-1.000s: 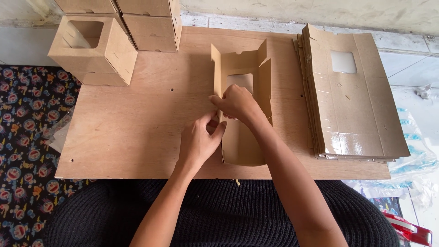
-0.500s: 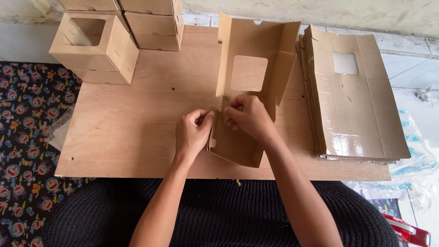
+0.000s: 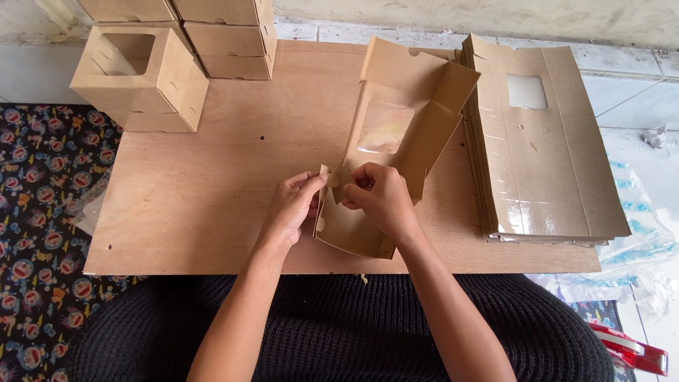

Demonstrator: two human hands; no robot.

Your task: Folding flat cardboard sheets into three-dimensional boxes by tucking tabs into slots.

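Hands meet at the near end of a brown cardboard box blank with a clear window. It lies on the wooden board, a bit right of the middle. Its long side runs from near to far and leans a little to the right at the far end.

The left hand comes in from the left. Its fingers pinch a small flap on the blank's near left edge. The right hand rests on top of the near part. Its fingers curl in and grip the folded card next to that flap. Both hands touch the blank, and the fingertips of the two almost meet. Both arms reach out from the near side over a black knit lap.

A stack of flat blanks lies just to the right. Three folded boxes sit at the far left corner. A red tape holder lies at the near right.
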